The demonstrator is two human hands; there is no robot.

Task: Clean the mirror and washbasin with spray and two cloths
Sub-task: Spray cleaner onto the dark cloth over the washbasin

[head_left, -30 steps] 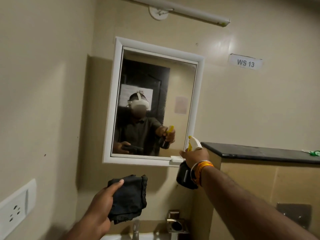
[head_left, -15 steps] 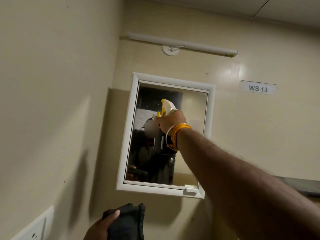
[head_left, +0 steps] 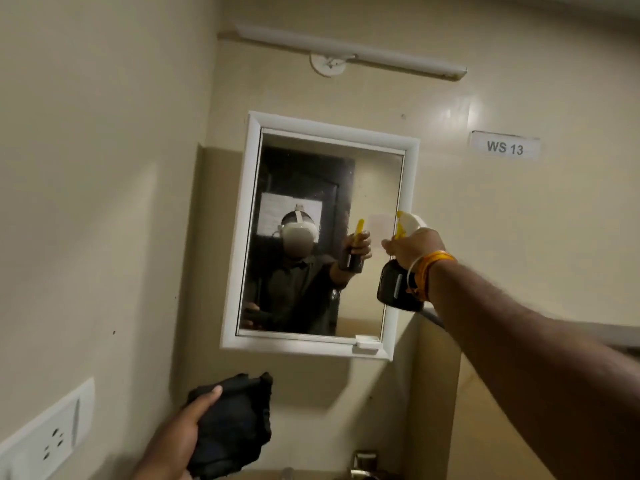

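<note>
A white-framed mirror (head_left: 367, 188) hangs on the beige wall ahead. My right hand (head_left: 414, 249) grips a dark spray bottle (head_left: 396, 285) with a white and yellow trigger head, held in front of the mirror's right edge with the nozzle toward the glass. Orange bangles sit on that wrist. Low in the view, my left hand (head_left: 183, 431) holds a folded black cloth (head_left: 235, 424) below the mirror. The washbasin is out of view; only the tap top (head_left: 287, 474) shows at the bottom edge.
A socket plate (head_left: 45, 434) is on the left wall. A tube light (head_left: 349, 51) runs above the mirror and a "WS 13" label (head_left: 505, 147) sits to its right. A dark ledge (head_left: 613, 336) extends behind my right arm. A metal fitting (head_left: 363, 462) is beside the tap.
My right hand with the spray bottle went up to the mirror's upper middle, then came down to its right edge. The view tilted up, then down a little. The cloth stayed low.
</note>
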